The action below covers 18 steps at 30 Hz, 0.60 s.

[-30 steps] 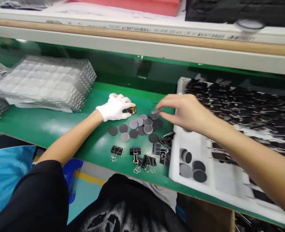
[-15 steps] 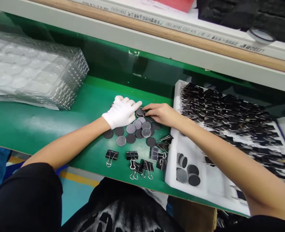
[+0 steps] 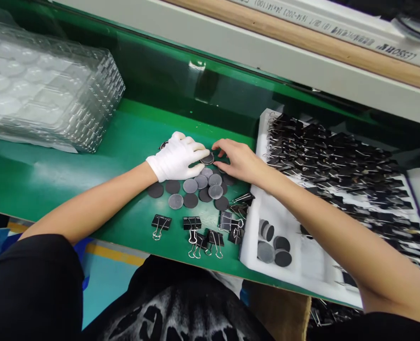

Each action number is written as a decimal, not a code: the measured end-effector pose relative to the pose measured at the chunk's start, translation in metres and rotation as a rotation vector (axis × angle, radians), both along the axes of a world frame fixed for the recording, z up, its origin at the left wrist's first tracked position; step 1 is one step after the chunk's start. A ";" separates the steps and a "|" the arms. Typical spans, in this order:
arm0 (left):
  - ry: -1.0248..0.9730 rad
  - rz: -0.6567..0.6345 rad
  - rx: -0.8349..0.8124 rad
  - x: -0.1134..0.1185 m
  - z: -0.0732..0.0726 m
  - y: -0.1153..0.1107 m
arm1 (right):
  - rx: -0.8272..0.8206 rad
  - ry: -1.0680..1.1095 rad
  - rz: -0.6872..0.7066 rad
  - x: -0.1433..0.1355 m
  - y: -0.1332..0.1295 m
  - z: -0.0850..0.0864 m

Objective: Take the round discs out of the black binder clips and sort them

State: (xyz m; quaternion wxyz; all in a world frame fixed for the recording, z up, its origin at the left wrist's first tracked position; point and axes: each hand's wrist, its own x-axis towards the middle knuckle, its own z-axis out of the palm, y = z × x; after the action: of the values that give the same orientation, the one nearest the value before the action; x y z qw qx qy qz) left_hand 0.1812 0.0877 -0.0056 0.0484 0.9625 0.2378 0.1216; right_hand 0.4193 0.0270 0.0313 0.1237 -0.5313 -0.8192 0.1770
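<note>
My left hand [image 3: 179, 156], in a white glove, has its thumb and forefinger closed on a dark round disc [image 3: 207, 158] with a shiny rim; whether it is one disc or a short stack I cannot tell. My bare right hand [image 3: 236, 160] is just to the right, fingers curved and apart, with the thumb close to the disc's edge. Loose grey discs [image 3: 190, 185] and black discs [image 3: 190, 201] lie spread below both hands. Part of a dark round piece [image 3: 163, 145] shows behind the glove.
Several black binder clips [image 3: 161, 222] lie near the table's front edge. On the right, a white foam tray [image 3: 249, 246] holds rows of binder clips [image 3: 331, 156] and a few discs [image 3: 266, 252]. Clear plastic trays [image 3: 53, 90] are stacked at left. A shelf edge [image 3: 231, 42] runs along the back.
My right fingers have spread and drawn slightly away from the disc, while my left thumb and forefinger have closed on it. The whole view has shifted slightly.
</note>
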 end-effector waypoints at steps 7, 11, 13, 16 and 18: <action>0.065 -0.061 -0.044 0.007 0.002 0.001 | -0.307 -0.301 0.147 0.036 -0.059 0.053; 0.109 -0.014 -0.035 0.011 0.004 0.005 | -0.320 -0.298 0.209 0.047 -0.079 0.047; 0.126 0.087 -0.014 0.011 0.007 0.006 | -0.305 -0.229 0.203 0.049 -0.075 0.047; 0.111 0.211 -0.003 0.009 0.013 0.008 | -0.175 -0.133 0.080 0.051 -0.056 0.054; 0.116 0.215 -0.018 0.007 0.016 0.011 | -0.090 -0.125 -0.007 0.051 -0.035 0.057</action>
State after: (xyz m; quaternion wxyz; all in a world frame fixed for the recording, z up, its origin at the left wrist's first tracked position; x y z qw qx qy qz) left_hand 0.1884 0.0986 0.0108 0.0302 0.9364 0.3430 0.0683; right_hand 0.4704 -0.0081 0.0882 0.0488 -0.5493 -0.8146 0.1798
